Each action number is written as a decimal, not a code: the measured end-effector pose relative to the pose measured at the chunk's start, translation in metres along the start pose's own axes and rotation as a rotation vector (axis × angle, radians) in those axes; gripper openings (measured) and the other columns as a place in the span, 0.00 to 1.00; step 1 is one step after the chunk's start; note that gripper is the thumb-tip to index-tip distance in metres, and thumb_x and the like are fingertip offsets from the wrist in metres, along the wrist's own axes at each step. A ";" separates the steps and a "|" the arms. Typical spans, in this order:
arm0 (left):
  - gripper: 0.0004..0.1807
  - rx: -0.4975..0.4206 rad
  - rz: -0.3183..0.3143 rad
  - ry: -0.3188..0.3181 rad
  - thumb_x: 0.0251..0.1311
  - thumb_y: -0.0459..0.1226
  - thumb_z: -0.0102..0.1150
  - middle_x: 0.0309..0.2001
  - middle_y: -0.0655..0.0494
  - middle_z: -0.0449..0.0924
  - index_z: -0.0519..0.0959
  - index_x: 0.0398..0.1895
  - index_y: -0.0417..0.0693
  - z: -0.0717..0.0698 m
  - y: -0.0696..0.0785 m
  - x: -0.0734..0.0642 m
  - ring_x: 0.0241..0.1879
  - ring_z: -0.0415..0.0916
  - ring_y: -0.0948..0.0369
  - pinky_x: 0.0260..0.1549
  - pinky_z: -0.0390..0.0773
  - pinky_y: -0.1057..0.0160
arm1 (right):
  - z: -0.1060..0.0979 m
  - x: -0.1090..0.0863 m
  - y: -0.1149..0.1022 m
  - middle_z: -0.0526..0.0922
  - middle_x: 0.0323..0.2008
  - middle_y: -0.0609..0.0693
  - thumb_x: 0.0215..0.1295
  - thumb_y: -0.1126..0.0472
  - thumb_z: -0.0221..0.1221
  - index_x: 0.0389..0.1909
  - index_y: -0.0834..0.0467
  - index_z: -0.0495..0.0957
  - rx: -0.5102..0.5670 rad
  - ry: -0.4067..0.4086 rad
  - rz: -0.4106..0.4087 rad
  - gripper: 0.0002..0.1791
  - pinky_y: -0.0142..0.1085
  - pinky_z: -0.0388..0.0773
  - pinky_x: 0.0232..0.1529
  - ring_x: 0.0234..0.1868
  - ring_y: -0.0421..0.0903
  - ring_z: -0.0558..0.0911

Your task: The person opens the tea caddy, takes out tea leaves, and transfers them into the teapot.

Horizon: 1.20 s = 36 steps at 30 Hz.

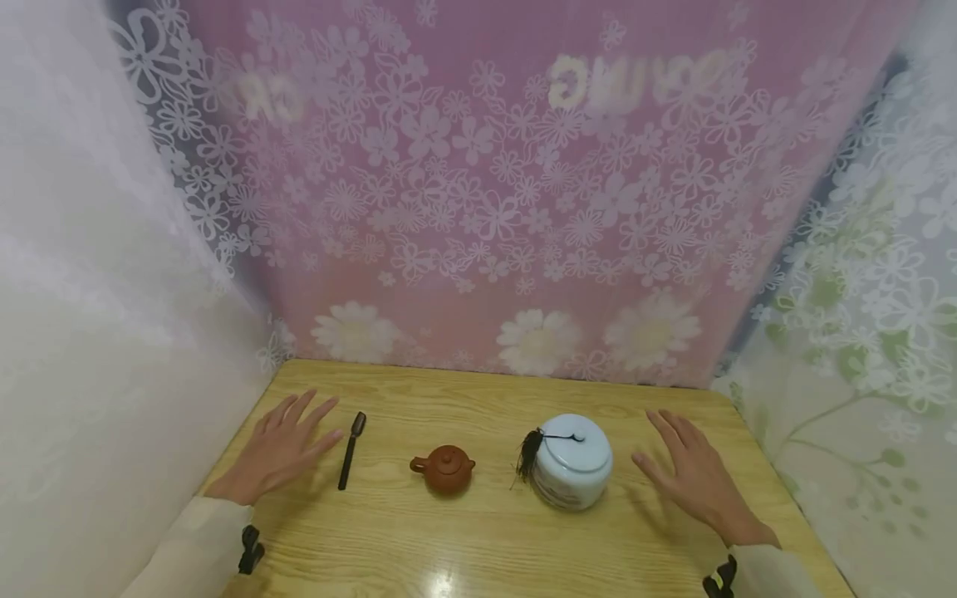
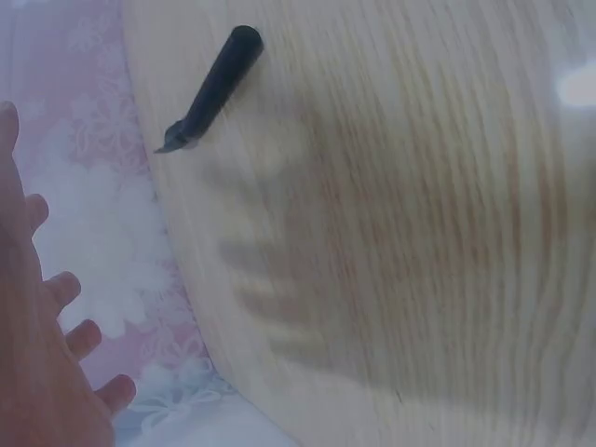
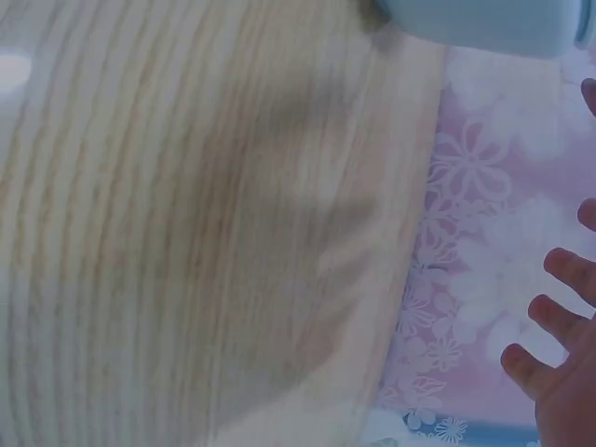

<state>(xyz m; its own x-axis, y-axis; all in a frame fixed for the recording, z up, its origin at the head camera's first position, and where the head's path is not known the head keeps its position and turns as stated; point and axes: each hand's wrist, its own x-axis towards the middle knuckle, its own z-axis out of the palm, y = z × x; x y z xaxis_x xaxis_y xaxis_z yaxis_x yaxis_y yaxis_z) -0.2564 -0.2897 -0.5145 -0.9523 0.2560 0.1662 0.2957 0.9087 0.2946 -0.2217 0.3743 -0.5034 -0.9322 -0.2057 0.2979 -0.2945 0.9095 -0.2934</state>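
My left hand (image 1: 282, 444) hovers over the left side of the table with fingers spread, holding nothing. Just right of it lies a small dark scoop (image 1: 351, 453) with a black handle, its scoop end away from me; the left wrist view shows the same scoop (image 2: 216, 86). A brown clay teapot (image 1: 449, 471) stands in the middle, lid on and handle toward the left. To its right is a pale lidded jar (image 1: 574, 465) with a black tassel (image 1: 530, 453) hanging at its left. Beyond the jar, my right hand (image 1: 691, 473) hovers with fingers extended, holding nothing.
The wooden table (image 1: 404, 548) ends at the back against a pink flowered curtain (image 1: 478, 208). Pale cloth hangs close along the left side (image 1: 134, 291), and a flowered cloth (image 1: 875, 332) hangs on the right. Both sleeves carry a black wrist strap.
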 end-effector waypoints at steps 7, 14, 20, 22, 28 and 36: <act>0.40 0.016 0.032 -0.010 0.81 0.64 0.50 0.87 0.38 0.50 0.62 0.87 0.59 -0.003 0.015 0.004 0.83 0.49 0.30 0.74 0.53 0.21 | -0.010 0.007 -0.013 0.63 0.82 0.68 0.80 0.41 0.62 0.87 0.55 0.57 0.082 -0.002 0.009 0.45 0.78 0.60 0.69 0.79 0.75 0.62; 0.39 0.003 0.067 -0.006 0.81 0.62 0.53 0.87 0.39 0.52 0.63 0.87 0.58 -0.001 0.031 0.009 0.83 0.50 0.31 0.75 0.52 0.21 | -0.015 0.016 -0.034 0.64 0.81 0.68 0.82 0.43 0.61 0.88 0.51 0.58 0.119 0.031 -0.018 0.42 0.79 0.61 0.67 0.79 0.74 0.63; 0.38 -0.001 0.090 -0.007 0.80 0.59 0.57 0.86 0.39 0.54 0.64 0.86 0.58 -0.001 0.045 0.011 0.84 0.51 0.32 0.76 0.54 0.23 | -0.016 0.028 -0.060 0.63 0.82 0.66 0.82 0.43 0.61 0.88 0.51 0.57 0.169 0.021 -0.048 0.42 0.79 0.60 0.69 0.81 0.73 0.61; 0.38 0.000 0.108 -0.001 0.80 0.61 0.56 0.86 0.40 0.55 0.65 0.86 0.58 0.001 0.050 0.014 0.84 0.52 0.34 0.75 0.56 0.23 | -0.017 0.032 -0.068 0.64 0.83 0.65 0.82 0.44 0.61 0.88 0.50 0.57 0.183 0.025 -0.064 0.42 0.78 0.60 0.70 0.81 0.72 0.62; 0.38 -0.034 0.159 0.002 0.80 0.62 0.55 0.86 0.42 0.56 0.65 0.86 0.60 0.001 0.068 0.025 0.84 0.54 0.35 0.74 0.58 0.23 | -0.008 0.043 -0.091 0.63 0.84 0.60 0.81 0.43 0.62 0.88 0.43 0.56 0.269 0.028 -0.084 0.42 0.77 0.61 0.72 0.82 0.69 0.62; 0.38 -0.071 0.181 -0.033 0.81 0.63 0.52 0.87 0.45 0.56 0.64 0.86 0.62 0.006 0.083 0.034 0.85 0.53 0.37 0.74 0.59 0.22 | 0.008 0.055 -0.125 0.65 0.83 0.56 0.79 0.43 0.65 0.88 0.44 0.58 0.326 0.019 -0.146 0.43 0.74 0.64 0.73 0.82 0.65 0.64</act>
<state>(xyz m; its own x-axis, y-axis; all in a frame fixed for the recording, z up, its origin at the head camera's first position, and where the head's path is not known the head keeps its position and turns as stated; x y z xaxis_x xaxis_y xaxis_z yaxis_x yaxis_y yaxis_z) -0.2647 -0.2032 -0.4897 -0.8849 0.4245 0.1918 0.4655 0.8219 0.3284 -0.2382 0.2465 -0.4580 -0.8722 -0.3153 0.3740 -0.4788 0.7072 -0.5203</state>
